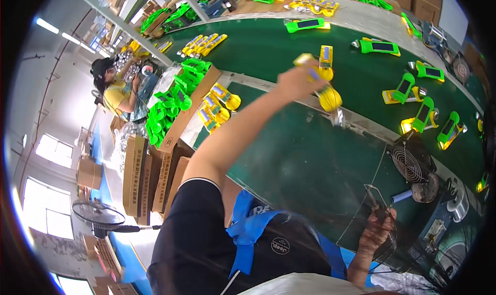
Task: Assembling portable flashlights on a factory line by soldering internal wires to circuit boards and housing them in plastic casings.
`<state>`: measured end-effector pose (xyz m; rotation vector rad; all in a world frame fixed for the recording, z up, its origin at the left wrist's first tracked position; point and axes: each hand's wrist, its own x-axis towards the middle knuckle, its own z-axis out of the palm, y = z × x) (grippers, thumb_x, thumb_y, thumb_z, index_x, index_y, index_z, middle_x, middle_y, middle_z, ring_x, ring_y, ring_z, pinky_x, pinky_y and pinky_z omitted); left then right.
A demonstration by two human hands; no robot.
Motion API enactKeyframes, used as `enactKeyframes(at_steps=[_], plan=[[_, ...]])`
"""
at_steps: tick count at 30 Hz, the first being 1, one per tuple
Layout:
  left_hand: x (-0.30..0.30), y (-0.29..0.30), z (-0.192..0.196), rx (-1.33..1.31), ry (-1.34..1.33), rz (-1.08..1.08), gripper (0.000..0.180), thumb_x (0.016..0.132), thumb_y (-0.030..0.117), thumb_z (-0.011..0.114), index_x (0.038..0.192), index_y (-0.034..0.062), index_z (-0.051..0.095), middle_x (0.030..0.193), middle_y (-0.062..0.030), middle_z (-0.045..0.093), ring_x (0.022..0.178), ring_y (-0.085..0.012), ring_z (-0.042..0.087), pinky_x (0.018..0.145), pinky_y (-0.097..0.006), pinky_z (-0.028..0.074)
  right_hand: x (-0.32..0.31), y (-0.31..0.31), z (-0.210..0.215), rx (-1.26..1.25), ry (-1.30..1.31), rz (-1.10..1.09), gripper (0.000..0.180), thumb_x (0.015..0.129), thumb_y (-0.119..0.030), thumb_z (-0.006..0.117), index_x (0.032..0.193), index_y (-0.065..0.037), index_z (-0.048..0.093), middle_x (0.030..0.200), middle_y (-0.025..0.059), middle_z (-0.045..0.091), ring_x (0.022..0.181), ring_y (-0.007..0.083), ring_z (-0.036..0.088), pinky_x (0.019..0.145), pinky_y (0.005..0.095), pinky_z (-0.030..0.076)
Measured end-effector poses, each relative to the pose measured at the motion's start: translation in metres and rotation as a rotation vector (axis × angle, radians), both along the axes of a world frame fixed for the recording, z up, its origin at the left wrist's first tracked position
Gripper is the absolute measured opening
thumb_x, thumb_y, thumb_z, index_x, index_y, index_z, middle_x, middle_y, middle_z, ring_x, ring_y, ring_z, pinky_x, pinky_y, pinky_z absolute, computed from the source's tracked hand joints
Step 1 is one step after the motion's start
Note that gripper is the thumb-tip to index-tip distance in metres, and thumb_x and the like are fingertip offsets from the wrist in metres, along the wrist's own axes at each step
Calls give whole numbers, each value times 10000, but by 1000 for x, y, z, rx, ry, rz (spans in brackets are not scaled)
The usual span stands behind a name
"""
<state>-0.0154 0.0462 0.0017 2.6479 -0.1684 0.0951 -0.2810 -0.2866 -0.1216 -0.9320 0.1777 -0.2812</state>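
Observation:
My left hand [299, 82], smeared by motion, reaches over the near edge of the green conveyor belt. Its fingers are around a blurred yellow flashlight body [329, 98], with a shiny reflector [338, 118] hanging below. Just beyond stands another yellow flashlight body [326, 56] with a pale battery in it. At the lower right, my right hand [378, 228] is closed round a dark tool [381, 210] with a thin, bent metal loop; its kind is unclear. More yellow flashlight bodies [213, 109] lie to the left of my left forearm.
Green-and-yellow flashlights [380, 47] lie along the conveyor belt [258, 44]. A small round fan [405, 161] and a blue-handled item [402, 196] stand right on the green worktop [294, 160]. A carton [194, 106] of green casings is left. A co-worker [121, 91] sits beyond; another's hands show at top.

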Motion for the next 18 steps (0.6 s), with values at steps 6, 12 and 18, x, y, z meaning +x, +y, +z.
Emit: enactKeyframes(at_steps=[6,12,18], plan=[[6,213,-55,99,113,471,599,816,540,609,1284,181,506,1163,-147,648,1108,-314,610,946,-413,461,7,8,11,-41,-114,110,268,909,-272,589,1034,-49,511,903,90,581,720,128,488,682,248,400],[23,201,-21,788,333,388,300,873,403,566,1034,196,712,1122,-129,669,1023,-307,650,829,-456,528,6,16,22,-102,-49,17,257,918,-280,579,984,-48,491,846,71,559,696,128,476,690,264,396],[83,40,-14,427,-121,81,518,875,454,580,1345,286,441,1014,-171,655,968,-354,639,826,-468,520,9,18,19,-124,-33,4,298,906,-325,595,961,-58,476,728,74,549,652,141,484,665,258,405]])
